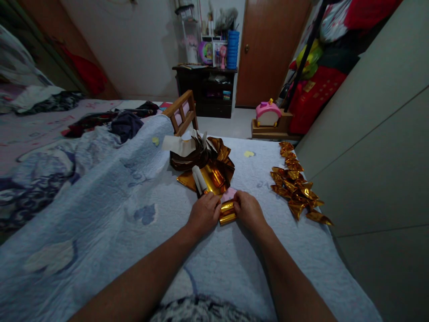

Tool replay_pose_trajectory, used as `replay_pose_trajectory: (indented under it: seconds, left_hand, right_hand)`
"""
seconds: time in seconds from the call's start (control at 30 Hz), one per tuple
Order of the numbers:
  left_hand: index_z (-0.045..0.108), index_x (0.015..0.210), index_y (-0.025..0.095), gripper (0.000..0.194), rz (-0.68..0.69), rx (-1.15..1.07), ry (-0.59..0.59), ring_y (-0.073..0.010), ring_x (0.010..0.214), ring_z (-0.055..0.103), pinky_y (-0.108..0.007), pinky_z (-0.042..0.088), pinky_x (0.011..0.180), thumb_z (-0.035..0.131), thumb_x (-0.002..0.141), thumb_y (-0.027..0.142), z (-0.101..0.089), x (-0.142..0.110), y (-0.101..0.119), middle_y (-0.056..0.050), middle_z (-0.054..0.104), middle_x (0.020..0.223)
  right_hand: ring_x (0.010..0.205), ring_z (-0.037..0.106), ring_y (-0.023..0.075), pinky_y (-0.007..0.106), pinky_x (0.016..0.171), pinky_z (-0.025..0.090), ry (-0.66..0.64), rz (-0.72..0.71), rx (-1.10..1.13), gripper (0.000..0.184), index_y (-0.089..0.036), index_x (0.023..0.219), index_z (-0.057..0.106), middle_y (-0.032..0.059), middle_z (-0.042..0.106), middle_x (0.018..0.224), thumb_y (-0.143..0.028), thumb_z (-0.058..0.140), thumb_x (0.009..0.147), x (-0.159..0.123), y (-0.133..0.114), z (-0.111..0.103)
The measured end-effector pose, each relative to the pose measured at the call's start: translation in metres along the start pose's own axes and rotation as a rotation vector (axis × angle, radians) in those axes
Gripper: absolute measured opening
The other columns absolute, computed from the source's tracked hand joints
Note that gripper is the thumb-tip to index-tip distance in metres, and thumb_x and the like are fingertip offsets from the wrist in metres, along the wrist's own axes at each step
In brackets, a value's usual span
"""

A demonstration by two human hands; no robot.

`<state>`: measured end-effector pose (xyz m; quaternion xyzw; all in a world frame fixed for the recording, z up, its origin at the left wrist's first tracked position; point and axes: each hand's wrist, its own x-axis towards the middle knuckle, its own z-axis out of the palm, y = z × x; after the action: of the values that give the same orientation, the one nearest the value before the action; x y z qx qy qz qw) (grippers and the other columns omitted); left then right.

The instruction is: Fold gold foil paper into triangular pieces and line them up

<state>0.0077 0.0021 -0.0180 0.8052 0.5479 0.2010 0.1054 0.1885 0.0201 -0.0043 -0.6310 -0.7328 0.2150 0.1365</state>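
Observation:
A sheet of gold foil paper (228, 213), partly rolled, lies on the bed between my two hands. My left hand (205, 210) pinches its left edge, and my right hand (248, 210) grips the right edge. Just beyond them a bit of pink paper (229, 193) shows. A loose stack of gold foil sheets (214, 174) lies behind my hands, with pale undersides curling up at the left. Over on the right, several folded gold paper pieces (296, 190) are heaped and lined along the bed's edge. My fingertips are partly hidden by the hands themselves.
A pale blue quilt (140, 250) covers the bed. A wooden bed rail (184, 114) rises beyond the paper stack. Crumpled bedding and clothes (124, 125) lie at the left. A light cabinet wall (378, 147) borders the right side. On the far floor side sits a pink toy (268, 114).

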Motion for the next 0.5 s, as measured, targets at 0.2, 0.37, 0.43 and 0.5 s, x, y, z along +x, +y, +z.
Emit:
replay_pose_trajectory:
  seconds: [0.2,0.37,0.43,0.5]
  left_hand:
    - [0.061,0.086,0.019,0.010,-0.015,0.000,-0.006,-0.0224,0.089,0.060,-0.034,0.049,0.082,0.054,0.093,0.017,-0.0014,-0.0001,0.0018,-0.007,0.063,0.093]
    - [0.060,0.089,0.020,0.005,-0.037,-0.007,-0.013,-0.0224,0.090,0.061,-0.034,0.049,0.082,0.055,0.092,0.018,-0.0013,0.0000,0.0020,-0.006,0.064,0.094]
    - [0.060,0.094,0.020,0.005,-0.042,-0.019,0.001,-0.0226,0.093,0.061,-0.034,0.049,0.083,0.056,0.092,0.019,-0.0001,-0.0001,0.0012,-0.006,0.065,0.096]
    - [0.060,0.098,0.020,0.007,-0.040,-0.027,0.010,-0.0228,0.094,0.061,-0.035,0.050,0.084,0.056,0.092,0.020,0.0010,-0.0001,0.0004,-0.006,0.065,0.098]
  right_hand:
    - [0.088,0.060,0.0195,0.027,0.073,0.036,0.000,0.000,-0.005,0.017,-0.017,0.095,0.067,0.0087,0.071,0.095,-0.012,0.053,0.089,-0.0002,-0.0005,0.0002]
    - [0.089,0.060,0.0197,0.027,0.073,0.036,-0.001,-0.012,-0.016,0.016,-0.018,0.095,0.067,0.0088,0.071,0.097,-0.012,0.053,0.090,0.0006,0.0007,0.0009]
    - [0.089,0.060,0.0198,0.027,0.073,0.036,0.001,-0.008,-0.017,0.016,-0.018,0.095,0.067,0.0089,0.070,0.098,-0.013,0.053,0.091,0.0007,0.0007,0.0011]
    - [0.089,0.060,0.0199,0.027,0.073,0.036,-0.003,-0.004,-0.016,0.016,-0.018,0.095,0.067,0.0088,0.070,0.098,-0.013,0.052,0.091,0.0007,0.0006,0.0013]
